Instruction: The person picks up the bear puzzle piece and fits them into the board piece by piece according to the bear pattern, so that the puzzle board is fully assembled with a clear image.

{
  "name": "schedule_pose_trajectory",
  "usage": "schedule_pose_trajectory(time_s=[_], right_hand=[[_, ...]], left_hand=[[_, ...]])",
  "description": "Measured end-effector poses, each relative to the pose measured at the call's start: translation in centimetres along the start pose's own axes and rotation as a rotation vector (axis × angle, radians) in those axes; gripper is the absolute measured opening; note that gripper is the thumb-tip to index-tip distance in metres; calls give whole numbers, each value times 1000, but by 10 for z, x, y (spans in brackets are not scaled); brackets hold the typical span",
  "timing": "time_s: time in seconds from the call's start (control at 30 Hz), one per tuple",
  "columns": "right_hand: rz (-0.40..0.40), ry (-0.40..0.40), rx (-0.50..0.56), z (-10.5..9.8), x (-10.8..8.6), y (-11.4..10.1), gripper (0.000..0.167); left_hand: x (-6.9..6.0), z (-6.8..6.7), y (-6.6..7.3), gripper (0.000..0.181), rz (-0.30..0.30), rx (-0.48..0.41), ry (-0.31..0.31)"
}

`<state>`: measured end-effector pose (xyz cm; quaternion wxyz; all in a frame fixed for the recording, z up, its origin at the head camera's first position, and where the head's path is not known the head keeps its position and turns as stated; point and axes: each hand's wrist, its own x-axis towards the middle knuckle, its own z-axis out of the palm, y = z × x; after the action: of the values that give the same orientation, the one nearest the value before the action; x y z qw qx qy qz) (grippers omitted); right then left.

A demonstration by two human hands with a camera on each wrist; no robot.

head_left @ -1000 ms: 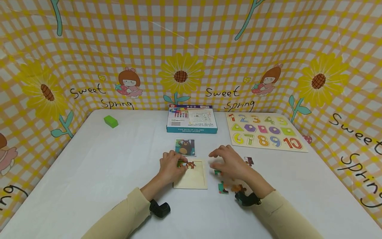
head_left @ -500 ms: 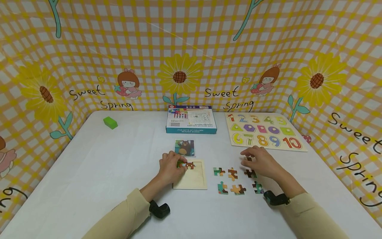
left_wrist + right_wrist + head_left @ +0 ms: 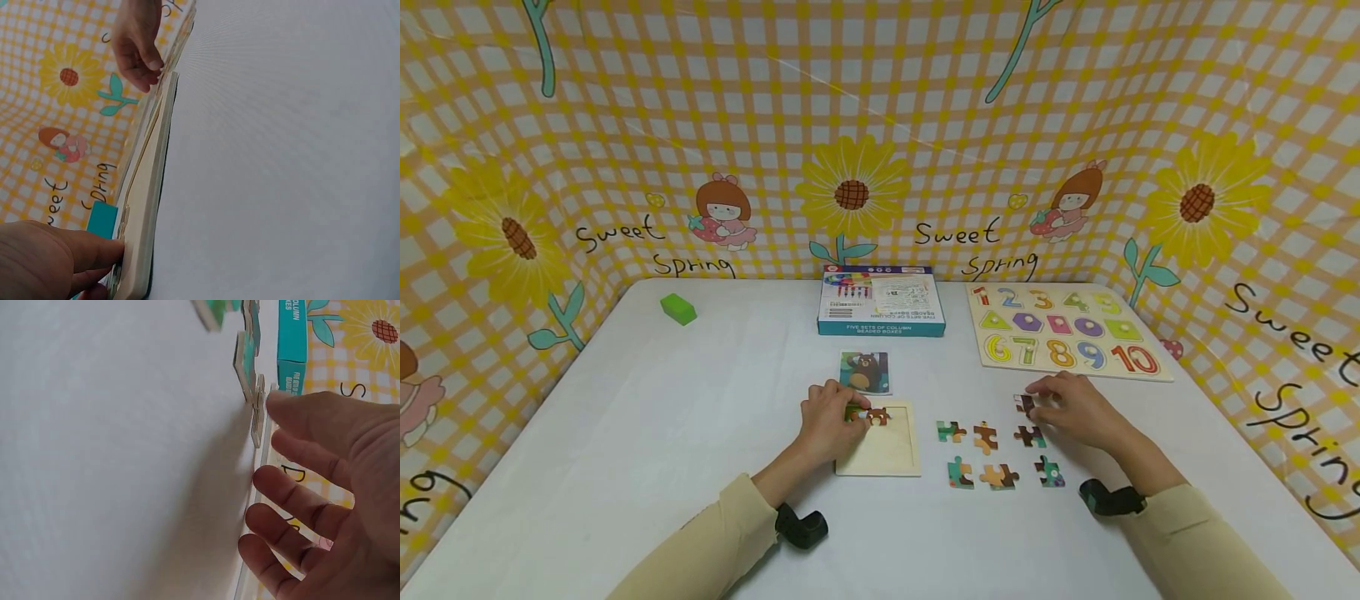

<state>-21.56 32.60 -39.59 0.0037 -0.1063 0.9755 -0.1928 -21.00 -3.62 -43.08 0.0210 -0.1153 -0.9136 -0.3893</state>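
Observation:
In the head view, my left hand (image 3: 830,421) is at the upper left corner of a wooden puzzle tray (image 3: 880,454), thumb and forefinger about a green-edged puzzle piece. Beside it in the tray lies a brown bear-face piece (image 3: 877,415). My fingers partly hide that corner. To the right, my right hand (image 3: 1078,408) has its fingertips at a dark brown and white puzzle piece (image 3: 1022,404). The right wrist view shows the thumb (image 3: 287,409) near that edge and the other fingers spread, nothing gripped.
Several loose jigsaw pieces (image 3: 985,437) lie right of the tray. Behind it are a bear picture card (image 3: 864,372) and a teal-sided box (image 3: 882,325). A number board (image 3: 1060,329) stands far right, a green block (image 3: 678,307) far left.
My right hand has moved right, from above the nearer puzzle pieces to the dark brown and white one, uncovering the others. The left hand stays at the tray.

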Motion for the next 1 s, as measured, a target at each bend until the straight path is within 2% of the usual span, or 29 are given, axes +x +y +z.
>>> schedule_pose_trajectory(time_s=[1.0], right_hand=[[25,15,29,5,-1,11,29]], left_hand=[[0,-1,1,17,-7,-10,-5]])
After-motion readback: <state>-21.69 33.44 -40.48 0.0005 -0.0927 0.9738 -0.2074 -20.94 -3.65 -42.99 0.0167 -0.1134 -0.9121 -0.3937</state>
